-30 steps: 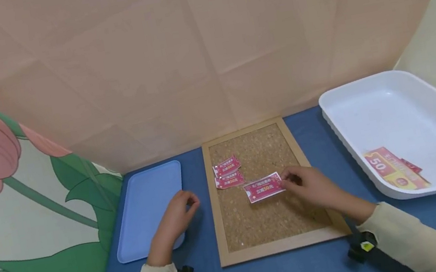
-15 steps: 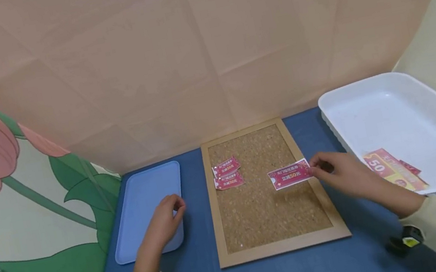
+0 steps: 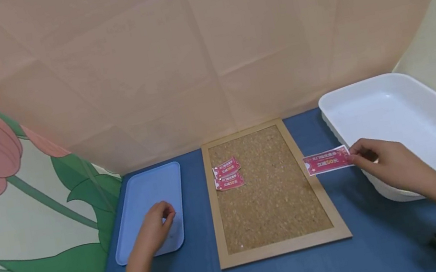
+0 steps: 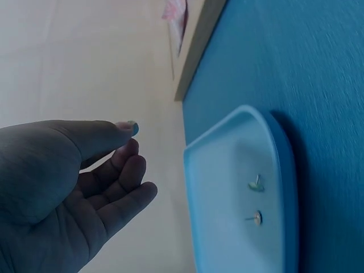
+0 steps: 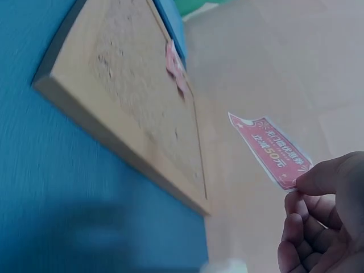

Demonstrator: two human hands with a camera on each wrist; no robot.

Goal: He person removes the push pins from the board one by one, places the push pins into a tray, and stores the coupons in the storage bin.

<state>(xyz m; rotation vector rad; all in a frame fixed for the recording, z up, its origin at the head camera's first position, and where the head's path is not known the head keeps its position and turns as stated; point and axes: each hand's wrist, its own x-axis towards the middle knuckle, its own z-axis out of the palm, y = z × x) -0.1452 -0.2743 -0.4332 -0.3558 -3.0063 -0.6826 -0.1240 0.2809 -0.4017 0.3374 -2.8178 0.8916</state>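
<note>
The left hand [image 3: 150, 231] hovers over the blue tray [image 3: 151, 186], thumb and forefinger pinching a tiny tack [image 4: 135, 128]; the corkboard [image 3: 274, 208] (two coupons [image 3: 226, 168] at its left) lies between; the right hand [image 3: 391, 166] pinches the magenta 50元 coupon [image 3: 326, 161] by its right end, the rest jutting left; both hands have shifted outward since half a second ago.

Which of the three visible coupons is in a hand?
Head view's rightmost coupon, pinched by the right hand; the other two coupons are on the corkboard.
</note>
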